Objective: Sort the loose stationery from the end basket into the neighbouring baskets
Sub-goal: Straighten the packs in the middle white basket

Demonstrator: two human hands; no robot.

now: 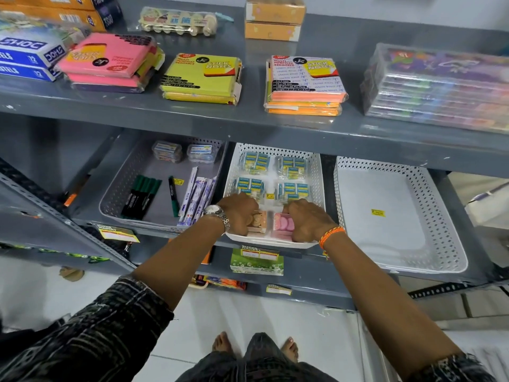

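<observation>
Middle basket (319, 172): my left hand (239, 213) curled on tan pack (257, 221), right hand (308, 220) curled on pink pack (283, 224), squaring both against front rim. End basket (440, 216): emptied, only a price sticker (378, 212). Grey basket (121, 188): markers (143, 193).

Dark patterned sleeves (110, 334), silver wristwatch (219, 213) on left, orange braided thread (332, 235) on right.
</observation>
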